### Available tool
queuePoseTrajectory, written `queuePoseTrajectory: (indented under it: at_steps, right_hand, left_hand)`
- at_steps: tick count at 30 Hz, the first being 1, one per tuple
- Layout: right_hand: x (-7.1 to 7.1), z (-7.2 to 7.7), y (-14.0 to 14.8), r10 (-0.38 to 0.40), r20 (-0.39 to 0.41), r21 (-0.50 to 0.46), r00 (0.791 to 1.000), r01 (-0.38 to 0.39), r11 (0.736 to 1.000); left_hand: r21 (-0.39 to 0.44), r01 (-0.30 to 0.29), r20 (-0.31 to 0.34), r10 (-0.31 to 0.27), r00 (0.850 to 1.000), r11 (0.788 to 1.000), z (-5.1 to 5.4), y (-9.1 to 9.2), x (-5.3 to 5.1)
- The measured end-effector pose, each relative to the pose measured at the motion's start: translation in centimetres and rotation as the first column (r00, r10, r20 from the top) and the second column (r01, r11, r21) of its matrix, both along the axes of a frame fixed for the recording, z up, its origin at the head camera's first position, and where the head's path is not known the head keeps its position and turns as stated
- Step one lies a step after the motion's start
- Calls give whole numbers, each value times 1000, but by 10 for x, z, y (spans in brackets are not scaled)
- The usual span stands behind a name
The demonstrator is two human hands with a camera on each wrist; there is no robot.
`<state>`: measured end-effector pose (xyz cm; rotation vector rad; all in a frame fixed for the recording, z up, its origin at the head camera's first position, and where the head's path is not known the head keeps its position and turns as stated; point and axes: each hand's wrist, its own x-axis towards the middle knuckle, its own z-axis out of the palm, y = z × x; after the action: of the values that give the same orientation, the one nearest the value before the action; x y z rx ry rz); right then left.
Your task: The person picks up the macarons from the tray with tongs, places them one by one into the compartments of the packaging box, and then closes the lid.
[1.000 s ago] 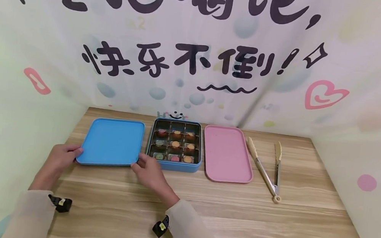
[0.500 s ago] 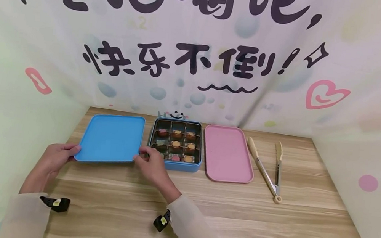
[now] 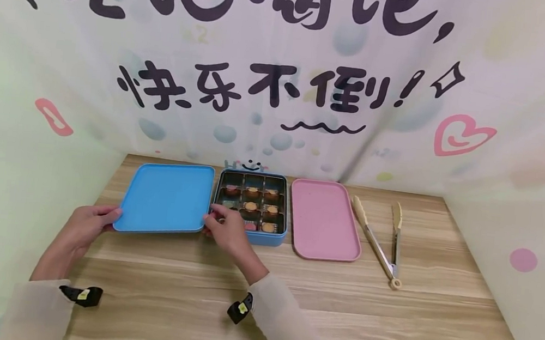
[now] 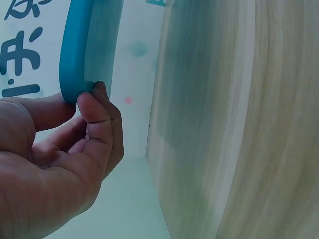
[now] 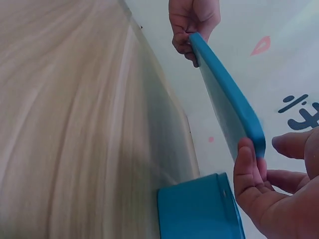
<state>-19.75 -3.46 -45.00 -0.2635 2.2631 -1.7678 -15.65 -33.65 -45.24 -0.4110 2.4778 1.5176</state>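
Observation:
My left hand pinches the near left corner of a blue square lid, thumb above and fingers below. At its near right corner, my right hand holds the same lid, with fingertips under the edge in the right wrist view. That lid hangs above the table, slightly tilted, with a gap beneath it in the left wrist view. Just right of it stands a blue box with a dark divided insert. Small round cookie-like pieces lie in several compartments. My right hand hides the box's near left corner.
To the right of the box, a pink tray lies flat. Further right rest spread metal tongs with beige tips. A printed curtain rises behind the wooden table, and pale walls stand at both sides.
Both hands have raised the blue lid off the table. After a slight shift left, it has moved right, close against the box. The box, tray and tongs have stayed put.

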Motion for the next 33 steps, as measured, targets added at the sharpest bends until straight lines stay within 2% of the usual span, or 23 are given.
queuePoseTrajectory:
  at_steps: [5,11,21,28,33]
  right_hand:
    - [-3,3,7,-3,15,34,1000,2,999]
    - [-5,4,15,-42,-11,114,999,43,993]
    - [-10,9,28,-57,12,111,998,55,992]
    - [-14,9,38,-15,-12,138,1000,16,990]
    - [-16,10,46,-24,-8,170,1000,25,985]
  left_hand:
    - [22,23,-8,-22,1000,999,1,7,1]
    - [51,45,-24,-43,999,998,1,14,-1]
    - [88,120,-94,-112,989,989,2,22,-3]
    - [52,148,-88,-144,986,988,5,30,-5]
    - [11,167,-94,-166,982,986,8,38,-7]
